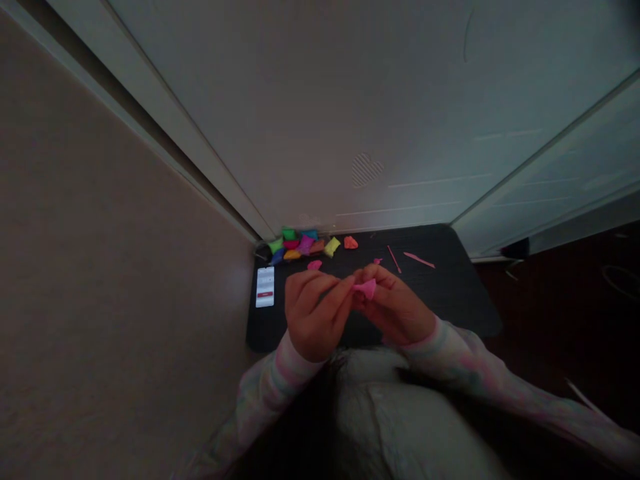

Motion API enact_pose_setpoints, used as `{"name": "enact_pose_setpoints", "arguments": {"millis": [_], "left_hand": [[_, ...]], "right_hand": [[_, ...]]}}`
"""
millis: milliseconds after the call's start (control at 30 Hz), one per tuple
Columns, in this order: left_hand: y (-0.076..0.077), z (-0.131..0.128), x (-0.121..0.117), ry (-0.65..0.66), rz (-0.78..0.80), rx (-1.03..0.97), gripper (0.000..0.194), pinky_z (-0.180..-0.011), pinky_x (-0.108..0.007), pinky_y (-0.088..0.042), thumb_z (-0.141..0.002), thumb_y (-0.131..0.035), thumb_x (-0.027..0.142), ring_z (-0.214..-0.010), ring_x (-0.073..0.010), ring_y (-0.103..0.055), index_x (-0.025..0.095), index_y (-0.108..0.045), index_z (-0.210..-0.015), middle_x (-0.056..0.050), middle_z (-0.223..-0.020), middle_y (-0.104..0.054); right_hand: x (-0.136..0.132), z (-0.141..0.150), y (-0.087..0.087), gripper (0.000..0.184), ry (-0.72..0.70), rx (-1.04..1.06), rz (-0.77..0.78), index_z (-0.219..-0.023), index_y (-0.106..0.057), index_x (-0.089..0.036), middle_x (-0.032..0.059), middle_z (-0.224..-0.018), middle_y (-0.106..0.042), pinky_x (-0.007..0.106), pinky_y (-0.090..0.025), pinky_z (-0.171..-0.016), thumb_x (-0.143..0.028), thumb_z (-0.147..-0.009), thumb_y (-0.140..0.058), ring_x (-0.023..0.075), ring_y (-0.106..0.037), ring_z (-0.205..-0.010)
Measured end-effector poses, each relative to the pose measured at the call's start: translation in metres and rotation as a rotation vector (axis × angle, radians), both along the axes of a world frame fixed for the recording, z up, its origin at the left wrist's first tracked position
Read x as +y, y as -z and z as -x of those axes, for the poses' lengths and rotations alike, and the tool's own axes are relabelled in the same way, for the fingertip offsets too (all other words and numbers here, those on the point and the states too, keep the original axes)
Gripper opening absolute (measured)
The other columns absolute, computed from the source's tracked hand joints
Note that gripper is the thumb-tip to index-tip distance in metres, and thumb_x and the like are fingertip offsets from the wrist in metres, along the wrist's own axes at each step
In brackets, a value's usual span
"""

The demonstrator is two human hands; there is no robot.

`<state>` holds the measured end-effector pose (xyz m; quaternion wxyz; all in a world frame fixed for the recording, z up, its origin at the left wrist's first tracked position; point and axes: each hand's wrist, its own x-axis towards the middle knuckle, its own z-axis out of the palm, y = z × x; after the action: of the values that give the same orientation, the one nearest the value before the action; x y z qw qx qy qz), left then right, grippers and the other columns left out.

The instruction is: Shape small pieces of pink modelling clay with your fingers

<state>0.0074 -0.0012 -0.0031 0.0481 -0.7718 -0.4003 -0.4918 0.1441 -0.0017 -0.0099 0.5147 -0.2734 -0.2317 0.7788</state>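
Note:
Between my two hands is a piece of pink modelling clay (367, 288), narrow on its left and flaring wider on its right. The fingertips of my left hand (317, 313) pinch its narrow end. Around the wider end close the thumb and fingers of my right hand (397, 303). Both hands are held above the near part of a dark low table (425, 293). Just beyond the left hand lies a pink clay lump (315, 265). Past the right fingers sits a smaller pink bit (377, 261).
Several colourful clay packets (305, 245) are heaped at the back left, beside a yellow packet (332, 247) and an orange clay lump (351, 243). A lit phone (265, 287) lies at left. Right of centre are a thin pink stick (394, 259) and a pink knife-like tool (419, 259). A white panel (300, 133) rises behind.

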Motion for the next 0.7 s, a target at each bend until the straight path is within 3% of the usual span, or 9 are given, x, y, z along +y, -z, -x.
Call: {"name": "enact_pose_setpoints", "arguments": {"millis": [267, 433, 700], "left_hand": [[-0.0022, 0.0005, 0.0008, -0.015, 0.06, -0.041, 0.019, -0.071, -0.032, -0.049, -0.07, -0.065, 0.008, -0.077, -0.016, -0.055, 0.017, -0.064, -0.087, -0.002, -0.072, -0.062], [-0.0015, 0.0001, 0.0027, -0.055, 0.061, -0.004, 0.022, -0.073, -0.034, -0.049, -0.071, -0.066, 0.013, -0.081, -0.0179, -0.055, 0.016, -0.063, -0.092, -0.004, -0.077, -0.062], [-0.0004, 0.0014, 0.0028, -0.021, 0.041, -0.003, 0.015, -0.071, -0.034, -0.049, -0.069, -0.066, 0.01, -0.079, -0.0172, -0.055, 0.018, -0.064, -0.082, -0.002, -0.073, -0.063]], "right_hand": [[0.0039, -0.0078, -0.0033, 0.011, 0.104, -0.451, -0.273, -0.067, -0.062, -0.021, -0.0039, -0.064, -0.056, 0.022, -0.041, -0.059, -0.025, -0.066, -0.071, 0.009, -0.049, -0.061], [0.0042, -0.0088, -0.0059, 0.011, 0.123, -0.515, -0.303, -0.068, -0.061, -0.021, -0.0035, -0.064, -0.056, 0.022, -0.042, -0.058, -0.028, -0.067, -0.069, 0.0096, -0.05, -0.062], [0.0038, -0.0091, -0.0059, 0.014, 0.104, -0.523, -0.285, -0.066, -0.061, -0.02, -0.0037, -0.064, -0.056, 0.022, -0.043, -0.059, -0.03, -0.066, -0.071, 0.0092, -0.051, -0.061]]}}
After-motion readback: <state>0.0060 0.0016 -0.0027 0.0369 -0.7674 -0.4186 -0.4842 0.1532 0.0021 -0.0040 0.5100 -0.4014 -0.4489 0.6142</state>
